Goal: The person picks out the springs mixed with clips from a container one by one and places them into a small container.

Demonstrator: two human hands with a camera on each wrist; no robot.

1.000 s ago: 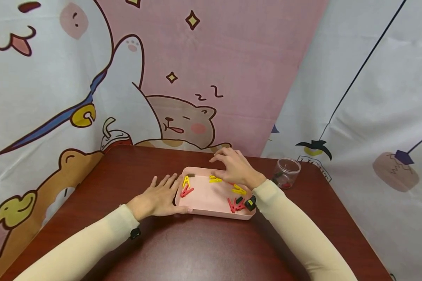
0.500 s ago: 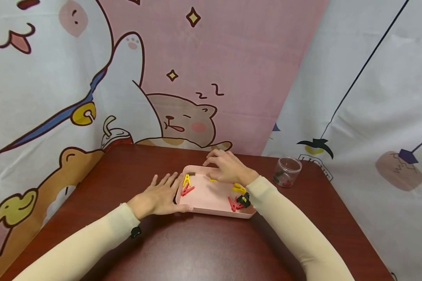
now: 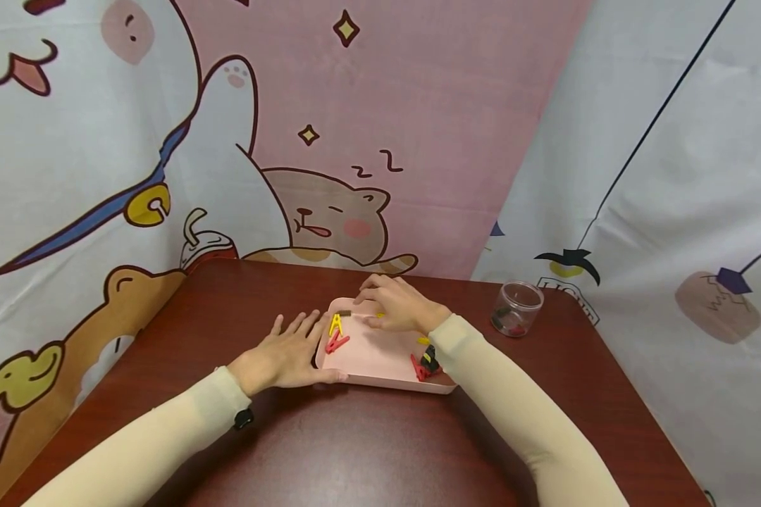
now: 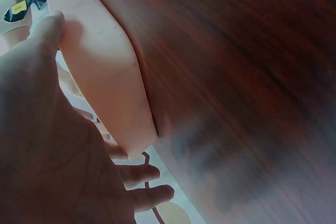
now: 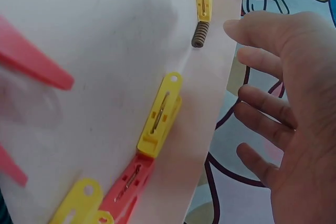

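A pink tray [image 3: 380,382] holds several red and yellow clothespins. My left hand [image 3: 283,358] rests at its left end, fingers spread and straight, thumb against the near wall. Over the far side of the tray my right hand [image 3: 396,304] hovers with bent, loose fingers and nothing between them. Beneath it, the right wrist view shows a yellow clothespin [image 5: 160,116] end to end with a red clothespin [image 5: 127,184]. Near my right thumb lies a small dark ribbed cylinder [image 5: 200,34], beside another yellow clothespin [image 5: 203,3]. My right wrist partly hides the clothespins at the tray's right end.
A clear plastic jar [image 3: 517,310] with a few dark and red pieces inside stands right of the tray. The dark red wooden table [image 3: 330,443] ends at a cartoon-printed cloth [image 3: 444,141] behind.
My right hand has moved left along the tray's far side, toward the ribbed cylinder. The left hand has stayed on the tray.
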